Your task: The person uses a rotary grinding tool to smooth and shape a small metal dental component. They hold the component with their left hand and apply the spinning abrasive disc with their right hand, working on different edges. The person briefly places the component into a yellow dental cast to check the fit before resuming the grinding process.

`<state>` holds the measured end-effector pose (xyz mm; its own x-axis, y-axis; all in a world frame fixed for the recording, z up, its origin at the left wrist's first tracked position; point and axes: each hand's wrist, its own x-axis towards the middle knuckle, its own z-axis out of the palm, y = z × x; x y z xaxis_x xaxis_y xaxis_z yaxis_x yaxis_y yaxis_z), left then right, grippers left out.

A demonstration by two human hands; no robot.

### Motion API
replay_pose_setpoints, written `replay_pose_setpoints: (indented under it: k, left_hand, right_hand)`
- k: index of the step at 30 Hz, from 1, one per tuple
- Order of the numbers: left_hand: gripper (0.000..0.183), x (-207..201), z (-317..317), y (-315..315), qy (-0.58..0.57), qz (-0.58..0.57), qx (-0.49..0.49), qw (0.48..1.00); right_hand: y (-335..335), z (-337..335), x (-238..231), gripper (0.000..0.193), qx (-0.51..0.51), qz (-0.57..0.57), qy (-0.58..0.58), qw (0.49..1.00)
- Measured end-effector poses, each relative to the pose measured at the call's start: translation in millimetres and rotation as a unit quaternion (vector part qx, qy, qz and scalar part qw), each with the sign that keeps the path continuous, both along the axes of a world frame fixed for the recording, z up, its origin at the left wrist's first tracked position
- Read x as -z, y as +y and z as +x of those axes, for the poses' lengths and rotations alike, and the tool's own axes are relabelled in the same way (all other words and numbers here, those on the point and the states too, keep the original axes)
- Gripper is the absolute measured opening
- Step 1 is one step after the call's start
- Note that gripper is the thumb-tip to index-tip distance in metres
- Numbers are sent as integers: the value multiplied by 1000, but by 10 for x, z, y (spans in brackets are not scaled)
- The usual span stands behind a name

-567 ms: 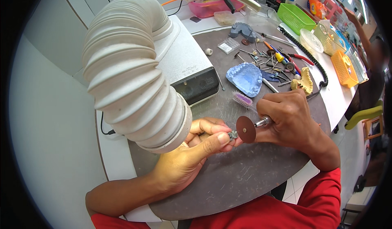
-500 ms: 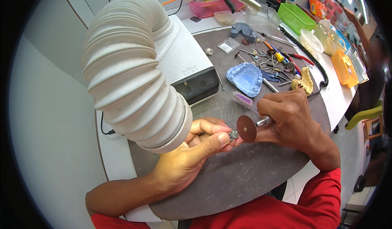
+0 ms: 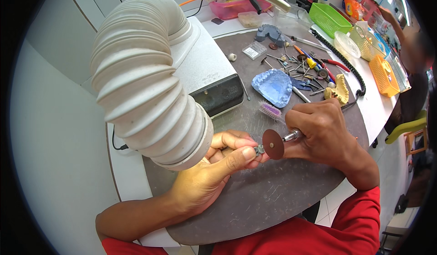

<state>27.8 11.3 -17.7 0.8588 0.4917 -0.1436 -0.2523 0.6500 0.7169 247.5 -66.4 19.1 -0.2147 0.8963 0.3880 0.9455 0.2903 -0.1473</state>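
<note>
Between the thumb and fingers of my left hand is a small grey metal dental piece, mostly covered by the fingertips. My right hand is wrapped round a rotary handpiece with a silver nose. On its tip sits a thin reddish-brown cutting disc, its edge at or very close to the grey piece; contact cannot be made out. Beyond the hands lie a purple-bristled brush, a blue dental cast and a yellowish tooth model.
A wide ribbed white hose arches over my left hand from a white box. Several burs and tools lie scattered at the back right. Baskets, a green one and an orange one, line the right side, where another person is.
The disc and handpiece have shifted very slightly to the left. My left hand has barely moved and keeps the grey piece pinched. The person at the far right has moved a little.
</note>
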Motion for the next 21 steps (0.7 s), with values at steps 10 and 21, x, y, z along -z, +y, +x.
replay_pose_setpoints:
  k: [10,21]
  left_hand:
    - [12,-11,4,-7,16,4,-5,1000]
    - [9,-34,19,-32,13,7,-11,1000]
  right_hand:
    - [-7,1,7,53,7,4,-3,1000]
    - [3,-3,-3,56,2,10,-5,1000]
